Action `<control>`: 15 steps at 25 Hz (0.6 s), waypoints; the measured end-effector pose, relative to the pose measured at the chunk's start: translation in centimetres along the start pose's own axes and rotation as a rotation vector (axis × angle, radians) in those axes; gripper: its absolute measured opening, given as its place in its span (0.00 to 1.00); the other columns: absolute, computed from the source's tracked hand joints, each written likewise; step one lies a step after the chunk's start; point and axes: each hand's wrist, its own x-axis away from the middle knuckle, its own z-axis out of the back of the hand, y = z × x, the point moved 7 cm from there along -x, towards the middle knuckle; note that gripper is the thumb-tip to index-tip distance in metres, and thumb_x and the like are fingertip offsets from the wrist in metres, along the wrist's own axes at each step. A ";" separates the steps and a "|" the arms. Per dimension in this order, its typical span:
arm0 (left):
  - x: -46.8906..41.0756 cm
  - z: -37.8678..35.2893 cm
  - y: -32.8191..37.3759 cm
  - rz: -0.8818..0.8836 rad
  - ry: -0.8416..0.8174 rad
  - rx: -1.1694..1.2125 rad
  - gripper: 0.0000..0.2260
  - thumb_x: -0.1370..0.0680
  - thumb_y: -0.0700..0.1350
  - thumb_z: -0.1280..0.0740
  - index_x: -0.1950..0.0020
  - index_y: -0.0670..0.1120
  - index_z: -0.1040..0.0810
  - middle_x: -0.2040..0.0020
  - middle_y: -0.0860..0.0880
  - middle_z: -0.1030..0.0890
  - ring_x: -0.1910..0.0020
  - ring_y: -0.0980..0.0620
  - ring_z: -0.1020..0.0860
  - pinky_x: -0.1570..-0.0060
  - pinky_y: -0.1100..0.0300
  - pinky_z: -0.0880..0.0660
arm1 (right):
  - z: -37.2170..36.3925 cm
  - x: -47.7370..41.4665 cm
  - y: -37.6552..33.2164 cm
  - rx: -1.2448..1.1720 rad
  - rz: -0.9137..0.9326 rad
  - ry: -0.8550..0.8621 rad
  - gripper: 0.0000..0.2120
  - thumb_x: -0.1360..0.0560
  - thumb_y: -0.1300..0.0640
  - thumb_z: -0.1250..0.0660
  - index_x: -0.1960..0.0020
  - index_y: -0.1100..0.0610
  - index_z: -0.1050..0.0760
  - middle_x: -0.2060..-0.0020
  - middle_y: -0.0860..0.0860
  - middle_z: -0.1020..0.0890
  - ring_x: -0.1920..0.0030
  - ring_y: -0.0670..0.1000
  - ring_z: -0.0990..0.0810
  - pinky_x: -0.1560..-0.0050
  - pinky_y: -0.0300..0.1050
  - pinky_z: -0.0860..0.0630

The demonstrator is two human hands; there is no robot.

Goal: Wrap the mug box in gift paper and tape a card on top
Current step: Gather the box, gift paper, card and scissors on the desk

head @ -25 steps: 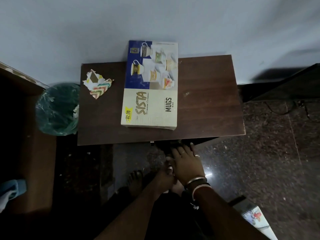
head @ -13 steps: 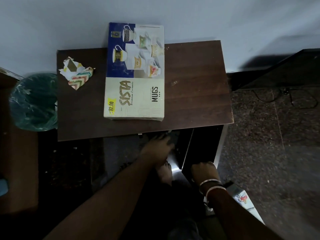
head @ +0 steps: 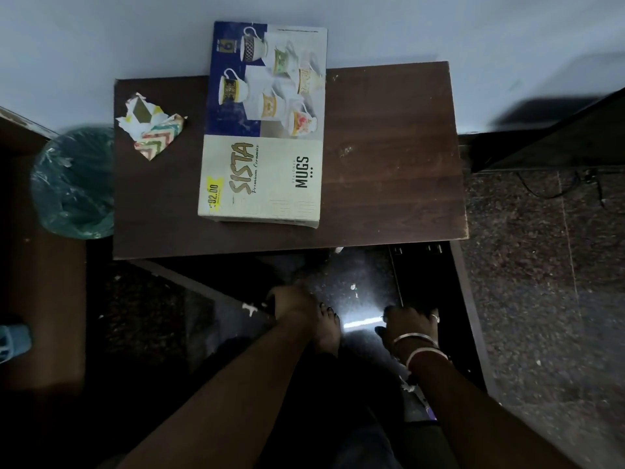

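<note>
Two cabinet doors (head: 422,282) stand wide, left hand (head: 291,304) and right hand (head: 411,321) each curled over one's edge, probably hunting supplies inside; beyond them the mug box (head: 267,130) lies unwrapped.

Thin silver bangle (head: 414,337) is worn on the right wrist, white band (head: 422,354) beside it, white thread ends (head: 407,385) hung below. Ring (head: 435,318) is seen on right hand (head: 411,321). Toenails (head: 329,311) are painted dark.
</note>
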 end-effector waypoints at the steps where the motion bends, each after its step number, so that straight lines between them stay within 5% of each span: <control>1: 2.3 1.0 -1.4 0.030 -0.058 0.074 0.19 0.14 0.46 0.42 0.23 0.41 0.30 0.22 0.41 0.32 0.25 0.39 0.31 0.34 0.62 0.31 | 0.3 -0.1 -1.6 -0.043 0.034 0.014 0.18 0.21 0.40 0.34 0.35 0.46 0.24 0.37 0.49 0.19 0.33 0.56 0.23 0.24 0.59 0.42; 2: 4.3 1.3 -2.9 0.052 -0.102 0.123 0.21 0.13 0.45 0.44 0.21 0.39 0.36 0.20 0.39 0.36 0.22 0.39 0.36 0.44 0.62 0.54 | 0.5 -0.1 -3.1 -0.087 0.064 0.014 0.18 0.20 0.40 0.35 0.35 0.46 0.24 0.37 0.50 0.19 0.32 0.56 0.24 0.24 0.60 0.42; 3: 6.1 0.2 -3.5 0.026 -0.045 0.156 0.23 0.13 0.46 0.43 0.19 0.39 0.40 0.19 0.39 0.38 0.21 0.39 0.39 0.24 0.65 0.39 | 0.7 -0.1 -4.7 -0.128 0.088 0.007 0.18 0.20 0.40 0.36 0.35 0.46 0.24 0.36 0.50 0.19 0.31 0.57 0.25 0.23 0.61 0.43; 4: 6.5 -2.8 -3.7 0.056 -0.077 0.139 0.25 0.14 0.48 0.40 0.18 0.42 0.40 0.19 0.40 0.37 0.21 0.37 0.39 0.24 0.56 0.33 | 1.0 0.0 -6.2 -0.166 0.117 0.006 0.18 0.20 0.39 0.37 0.35 0.47 0.24 0.36 0.51 0.19 0.31 0.57 0.26 0.22 0.62 0.45; 6: 4.7 -11.8 -5.8 0.160 -0.216 0.100 0.29 0.16 0.55 0.38 0.17 0.47 0.39 0.19 0.41 0.37 0.20 0.35 0.40 0.26 0.32 0.39 | 1.6 0.1 -8.9 -0.214 0.167 0.026 0.21 0.19 0.37 0.40 0.35 0.48 0.23 0.37 0.52 0.19 0.31 0.58 0.26 0.22 0.64 0.48; 7: 3.6 -15.7 -6.6 0.200 -0.252 0.120 0.31 0.16 0.60 0.40 0.16 0.49 0.42 0.18 0.42 0.39 0.19 0.35 0.44 0.26 0.29 0.44 | 2.1 0.1 -9.8 -0.212 0.181 0.049 0.21 0.19 0.37 0.40 0.35 0.48 0.23 0.38 0.53 0.19 0.31 0.59 0.26 0.22 0.64 0.49; 10: 3.7 -21.3 -10.0 0.351 -0.371 0.304 0.40 0.23 0.77 0.49 0.16 0.58 0.48 0.16 0.46 0.46 0.17 0.38 0.52 0.24 0.28 0.56 | 2.6 -0.6 -11.8 -0.156 0.197 0.075 0.19 0.20 0.40 0.38 0.34 0.48 0.24 0.38 0.54 0.18 0.32 0.59 0.25 0.22 0.65 0.51; 12: 0.4 -24.8 -11.8 0.390 -0.342 0.472 0.49 0.33 0.84 0.52 0.18 0.60 0.47 0.16 0.46 0.44 0.18 0.39 0.47 0.27 0.27 0.61 | 2.9 -1.3 -12.6 -0.127 0.198 0.094 0.19 0.20 0.41 0.36 0.33 0.48 0.26 0.37 0.54 0.19 0.32 0.60 0.25 0.21 0.65 0.52; 14: -0.2 -23.1 -13.7 0.406 -0.246 0.651 0.55 0.35 0.85 0.53 0.18 0.51 0.41 0.19 0.43 0.37 0.21 0.38 0.38 0.27 0.25 0.52 | 3.2 -1.9 -13.3 -0.141 0.203 0.137 0.21 0.20 0.42 0.36 0.30 0.47 0.28 0.36 0.53 0.19 0.32 0.60 0.25 0.22 0.64 0.47; 15: 1.0 -20.2 -13.8 0.338 -0.187 0.672 0.45 0.26 0.78 0.48 0.20 0.48 0.36 0.23 0.42 0.32 0.24 0.38 0.32 0.27 0.29 0.43 | 3.8 -2.0 -13.4 -0.170 0.209 0.188 0.22 0.20 0.42 0.36 0.29 0.47 0.29 0.36 0.53 0.20 0.32 0.60 0.24 0.24 0.62 0.42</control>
